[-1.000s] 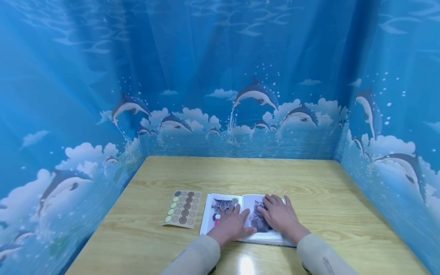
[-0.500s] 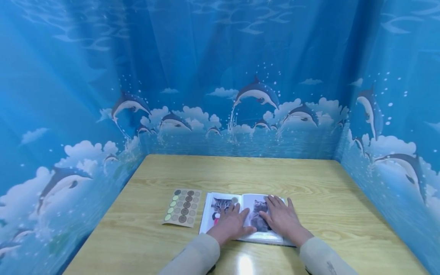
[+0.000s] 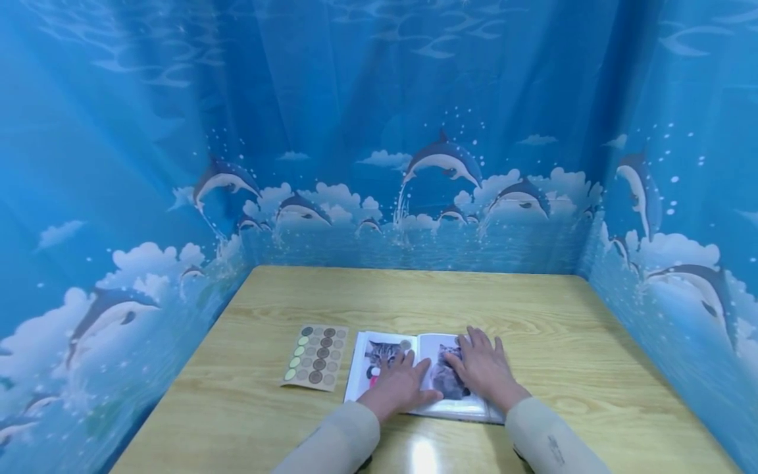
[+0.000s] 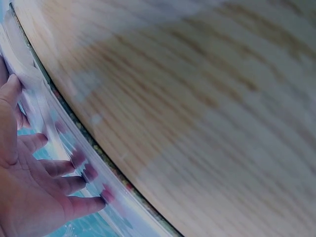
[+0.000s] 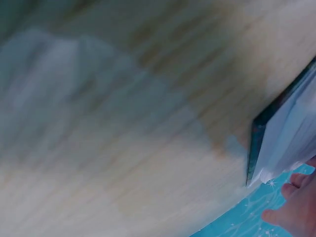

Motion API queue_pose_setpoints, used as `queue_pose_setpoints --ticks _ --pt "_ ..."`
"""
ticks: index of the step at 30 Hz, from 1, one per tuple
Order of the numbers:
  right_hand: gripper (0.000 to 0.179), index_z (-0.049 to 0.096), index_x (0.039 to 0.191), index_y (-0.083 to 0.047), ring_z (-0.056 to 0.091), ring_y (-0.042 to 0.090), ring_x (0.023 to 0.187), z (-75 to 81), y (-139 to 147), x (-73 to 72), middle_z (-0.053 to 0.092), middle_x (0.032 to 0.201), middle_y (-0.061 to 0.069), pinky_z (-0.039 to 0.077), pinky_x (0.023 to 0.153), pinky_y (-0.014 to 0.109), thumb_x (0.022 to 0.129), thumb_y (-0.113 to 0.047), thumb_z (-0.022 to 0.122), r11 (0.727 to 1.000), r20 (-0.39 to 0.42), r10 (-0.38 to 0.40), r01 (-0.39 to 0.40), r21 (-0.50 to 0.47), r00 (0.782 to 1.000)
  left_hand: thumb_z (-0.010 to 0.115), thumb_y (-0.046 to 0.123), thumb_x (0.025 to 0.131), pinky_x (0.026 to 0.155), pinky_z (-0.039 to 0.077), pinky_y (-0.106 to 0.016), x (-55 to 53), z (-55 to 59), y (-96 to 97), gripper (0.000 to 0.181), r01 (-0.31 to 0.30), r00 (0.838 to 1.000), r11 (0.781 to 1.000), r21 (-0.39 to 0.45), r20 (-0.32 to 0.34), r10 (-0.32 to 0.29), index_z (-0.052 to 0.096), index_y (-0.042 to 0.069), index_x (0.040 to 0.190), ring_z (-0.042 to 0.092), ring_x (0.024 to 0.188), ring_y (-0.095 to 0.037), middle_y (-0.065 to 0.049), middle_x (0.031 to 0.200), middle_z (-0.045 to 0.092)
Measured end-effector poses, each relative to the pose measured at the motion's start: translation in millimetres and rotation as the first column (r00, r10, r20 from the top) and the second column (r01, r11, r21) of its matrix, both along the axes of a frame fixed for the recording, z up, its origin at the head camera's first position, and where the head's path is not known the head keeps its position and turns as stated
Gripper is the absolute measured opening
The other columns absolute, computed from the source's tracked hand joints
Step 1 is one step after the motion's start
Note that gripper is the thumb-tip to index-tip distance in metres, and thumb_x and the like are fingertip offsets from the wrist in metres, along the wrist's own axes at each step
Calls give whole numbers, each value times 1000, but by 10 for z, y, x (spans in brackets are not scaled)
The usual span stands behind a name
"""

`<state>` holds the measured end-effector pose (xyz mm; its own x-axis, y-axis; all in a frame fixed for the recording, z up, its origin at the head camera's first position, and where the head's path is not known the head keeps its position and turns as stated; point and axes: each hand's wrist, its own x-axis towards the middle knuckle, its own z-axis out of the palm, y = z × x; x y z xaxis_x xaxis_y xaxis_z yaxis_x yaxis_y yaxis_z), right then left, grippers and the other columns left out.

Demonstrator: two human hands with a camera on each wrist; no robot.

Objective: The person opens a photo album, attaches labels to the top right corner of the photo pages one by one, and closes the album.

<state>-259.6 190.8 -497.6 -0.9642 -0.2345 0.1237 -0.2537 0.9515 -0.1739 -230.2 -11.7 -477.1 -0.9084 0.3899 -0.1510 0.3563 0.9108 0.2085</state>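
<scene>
An open photo album (image 3: 450,411) lies on the table in the head view, with a striped cat photo (image 3: 379,353) on its left page and a fluffy grey cat photo (image 3: 445,385) on its right. Near the left page's top right corner is a round grey-green sticker (image 3: 405,345). My left hand (image 3: 398,385) rests on the left page with spread fingers, covering the lower part of the striped cat. Spread over the right page's outer side is my right hand (image 3: 487,370), fingertips around the top edge. In the left wrist view, the album's dark cover edge (image 4: 116,170) runs past my fingers.
Left of the album lies a tan sheet of round stickers (image 3: 314,357) in brown, beige and pale green. The wood-grain table (image 3: 414,299) is enclosed by blue dolphin-print curtains (image 3: 331,131). Light glares off the table's near side.
My right hand has shifted slightly, its fingers reaching farther toward the album's top edge and spreading more. The left hand, album and sticker sheet hold their places.
</scene>
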Motion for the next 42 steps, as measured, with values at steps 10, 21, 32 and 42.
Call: queue_pose_setpoints --ticks 10,21,32,42 --pt "64 49 145 -7 31 45 141 -68 3 76 35 153 27 17 111 72 100 -53 47 997 -104 63 -58 49 993 56 68 88 114 24 -63 7 -15 -7 78 9 1000 1000 -6 -28 -9 43 22 151 26 146 -37 -16 155 36" --pt "64 48 146 -7 32 45 140 -11 51 166 36 153 25 15 111 72 101 -53 47 995 -80 65 -59 75 995 55 68 88 114 24 -63 1 -4 -7 79 5 1000 1000 -11 -11 -5 42 23 151 28 144 -38 -16 156 35" --pt "65 45 148 -7 36 44 138 5 91 157 41 150 24 14 112 71 101 -53 46 995 -72 54 -47 90 996 57 67 88 114 23 -64 1 -1 -1 79 3 1000 1000 11 -5 -2 44 21 151 26 145 -38 -17 156 35" --pt "61 51 143 -8 34 44 139 16 93 79 40 150 24 13 111 72 101 -52 45 994 -54 32 -27 103 998 57 67 88 113 24 -64 10 24 -2 79 9 1000 1000 3 -10 -9 43 21 151 27 145 -38 -17 156 35"
